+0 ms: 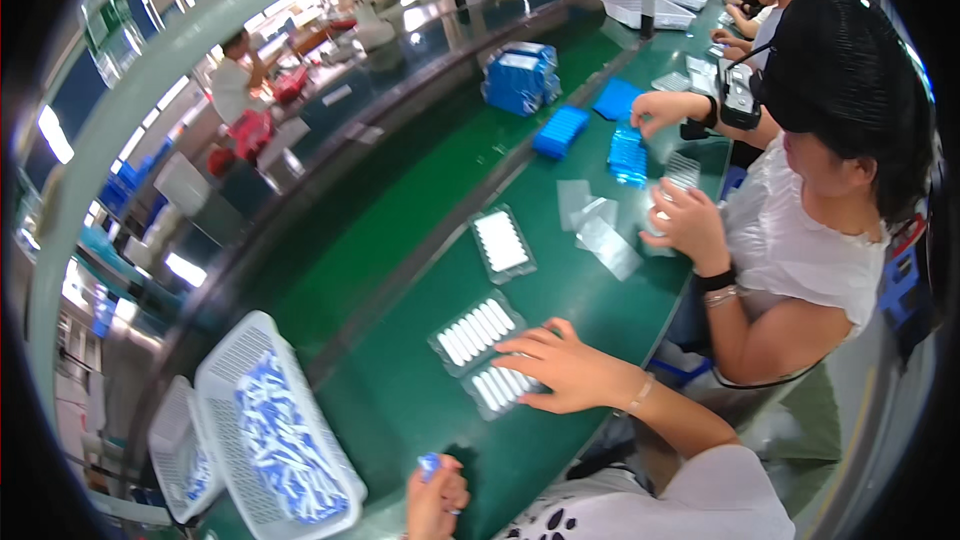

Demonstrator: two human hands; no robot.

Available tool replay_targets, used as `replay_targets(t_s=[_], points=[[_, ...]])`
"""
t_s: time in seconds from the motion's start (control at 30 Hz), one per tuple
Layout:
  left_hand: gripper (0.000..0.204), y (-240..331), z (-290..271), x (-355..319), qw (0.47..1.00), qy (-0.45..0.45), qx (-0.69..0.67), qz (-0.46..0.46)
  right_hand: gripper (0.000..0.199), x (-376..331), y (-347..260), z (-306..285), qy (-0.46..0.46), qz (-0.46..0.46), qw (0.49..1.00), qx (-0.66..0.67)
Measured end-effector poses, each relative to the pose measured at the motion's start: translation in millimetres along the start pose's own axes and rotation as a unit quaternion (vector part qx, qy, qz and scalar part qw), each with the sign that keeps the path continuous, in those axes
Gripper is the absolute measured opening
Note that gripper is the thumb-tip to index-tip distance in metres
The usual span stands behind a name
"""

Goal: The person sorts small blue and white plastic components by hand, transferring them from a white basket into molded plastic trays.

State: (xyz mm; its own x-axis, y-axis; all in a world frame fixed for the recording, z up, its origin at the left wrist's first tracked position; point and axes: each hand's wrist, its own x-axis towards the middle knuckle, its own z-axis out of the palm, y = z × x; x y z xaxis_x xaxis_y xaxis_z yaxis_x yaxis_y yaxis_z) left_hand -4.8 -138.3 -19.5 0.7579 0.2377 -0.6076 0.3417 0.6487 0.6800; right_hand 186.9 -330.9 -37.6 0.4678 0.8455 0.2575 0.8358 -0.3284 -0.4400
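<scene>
My left hand [436, 502] is near the table's front edge, its fingers closed around a small blue-and-white stick-shaped piece [429, 463]. Whether the fist holds more than one is hidden. To the right, my right hand [575, 372] lies over a clear plastic tray [490, 402] of white sticks, fingers apart and thumb at its near side; part of the tray is covered by the fingers. Touching it on the far side is another clear tray [475, 334] filled with a row of white sticks. Farther off sits a third filled tray [503, 243].
A white perforated basket [330, 440] of blue-and-white pieces stands left, beside a smaller one [165, 460]. On my right a co-worker's hands [692, 225] handle trays near clear sheets [605, 240] and blue packs [628, 155]. A green conveyor belt [350, 270] runs along the table [400, 380].
</scene>
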Motion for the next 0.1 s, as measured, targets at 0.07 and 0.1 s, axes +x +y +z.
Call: replay_targets(t_s=[0.07, 0.1], points=[[0.015, 0.3, 4.3, -3.0, 1.000, 0.014, 0.022, -0.014, 0.051, 2.2, -4.9, -3.3, 0.024, -0.003, 0.999, 0.024], [0.015, 15.4, -1.3, -3.7, 0.999, 0.020, 0.037, 0.011, 0.048, 0.2, -7.1, -4.5, 0.028, 0.008, 0.999, 0.044]])
